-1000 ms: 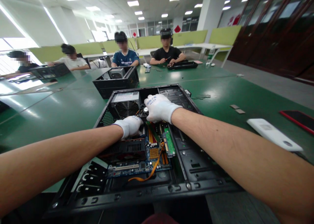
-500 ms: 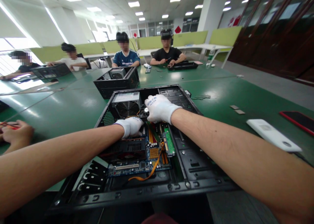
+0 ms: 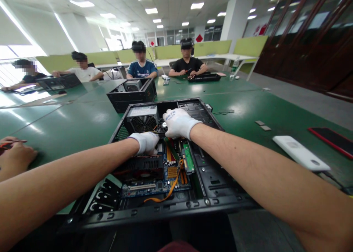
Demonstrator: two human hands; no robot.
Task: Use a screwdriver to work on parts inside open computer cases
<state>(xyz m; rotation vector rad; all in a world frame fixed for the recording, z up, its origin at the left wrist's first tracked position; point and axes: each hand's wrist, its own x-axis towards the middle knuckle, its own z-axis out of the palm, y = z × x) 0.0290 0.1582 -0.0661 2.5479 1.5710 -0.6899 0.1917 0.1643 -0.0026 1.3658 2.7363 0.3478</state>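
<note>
An open black computer case [image 3: 220, 187] lies flat on the green table [image 3: 68, 123] in front of me. Inside are a blue motherboard [image 3: 160, 180] with an orange cable [image 3: 172, 185], a green memory stick [image 3: 189, 157] and a power supply with a fan [image 3: 143, 121]. Both my hands wear white gloves. My left hand [image 3: 145, 141] is curled down onto parts near the middle of the board. My right hand [image 3: 179, 123] is bent over the spot just right of the fan, its fingers hidden. What either hand grips is hidden.
A second open case [image 3: 132, 93] stands behind mine. A white device [image 3: 300, 153] and a red-edged phone [image 3: 332, 136] lie at the right, with two small grey pads [image 3: 263, 125]. A co-worker's hand [image 3: 15, 156] rests at the left edge. Several people sit across the table.
My hands have stayed in place inside the case. The view has shifted a little. A co-worker's hand with a red-handled tool has come in at the left edge.
</note>
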